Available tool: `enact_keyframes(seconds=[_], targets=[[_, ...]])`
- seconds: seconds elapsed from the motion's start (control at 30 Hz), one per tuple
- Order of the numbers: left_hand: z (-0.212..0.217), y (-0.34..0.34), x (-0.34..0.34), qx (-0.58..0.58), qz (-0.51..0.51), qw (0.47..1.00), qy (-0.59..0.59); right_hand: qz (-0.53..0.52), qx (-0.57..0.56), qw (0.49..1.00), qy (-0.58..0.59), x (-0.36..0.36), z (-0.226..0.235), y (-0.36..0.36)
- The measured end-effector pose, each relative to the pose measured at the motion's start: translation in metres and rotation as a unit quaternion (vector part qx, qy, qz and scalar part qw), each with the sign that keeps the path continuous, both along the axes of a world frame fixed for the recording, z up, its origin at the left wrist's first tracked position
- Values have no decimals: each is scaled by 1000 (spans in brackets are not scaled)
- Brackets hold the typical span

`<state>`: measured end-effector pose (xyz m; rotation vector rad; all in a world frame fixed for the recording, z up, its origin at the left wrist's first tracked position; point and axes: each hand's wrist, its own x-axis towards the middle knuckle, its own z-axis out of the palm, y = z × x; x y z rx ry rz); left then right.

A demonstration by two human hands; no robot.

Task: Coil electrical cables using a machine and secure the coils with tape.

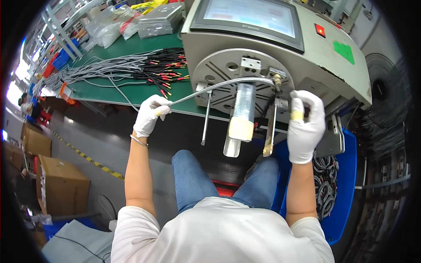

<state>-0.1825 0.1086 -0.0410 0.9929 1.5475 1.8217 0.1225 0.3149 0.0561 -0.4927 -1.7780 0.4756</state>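
My left hand [151, 115], in a white glove, pinches a grey cable [197, 93]. From there the cable runs up to the right, across the front of a round slotted metal disc [218, 65], over a central post [244, 103] wrapped in clear film and pale tape. Its far end reaches a small brass-coloured fitting [277, 80] at the disc's right. My right hand [307, 127], also gloved, is raised beside the disc's right edge with curved fingers and thumb apart, nothing visible in them. Metal rods [207, 118] stick out from the disc toward me.
A winding machine [329, 61] with a screen [250, 17] stands ahead. Many grey cables with red and yellow connectors [164, 74] lie on the green table [118, 90] at left. A blue bin [346, 188] of coiled cables sits right; cardboard boxes [66, 182] stand left.
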Motion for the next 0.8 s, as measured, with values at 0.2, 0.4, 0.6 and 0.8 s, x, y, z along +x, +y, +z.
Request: enact_keyframes(seconds=[0.2, 0.4, 0.6, 0.8], targets=[[-3, -6, -2, -10, -8, 1000, -4, 24, -94, 995, 36, 27, 1, -1], [17, -7, -5, -11, -2, 999, 38, -12, -149, 988, 42, 60, -5, 4], [17, -15, -8, -39, -8, 999, 36, -50, -174, 983, 43, 85, -10, -2], [19, -17, 0, -46, -16, 998, 34, -60, -210, 976, 19, 106, -26, -21]])
